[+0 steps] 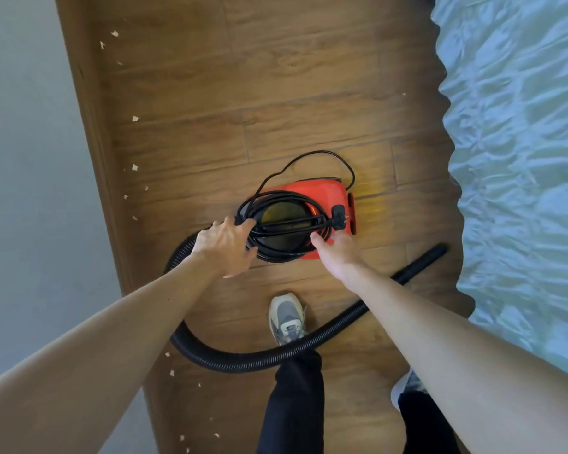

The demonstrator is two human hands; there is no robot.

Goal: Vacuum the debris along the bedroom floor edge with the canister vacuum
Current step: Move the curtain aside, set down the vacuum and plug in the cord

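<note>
The left hand (225, 247) curls round the coiled black cord (281, 256) at the canister vacuum's (322, 194) nine o'clock side. The right hand (336, 253) rests with straight fingers at its five o'clock corner. Debris (134, 118) dots the floor (276, 93) edge toward ten o'clock.

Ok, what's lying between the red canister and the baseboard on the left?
Head view: wood floor with a few pale debris scraps near the baseboard, the black hose curving out beside the canister, and the left hand gripping the coiled cord.
</note>
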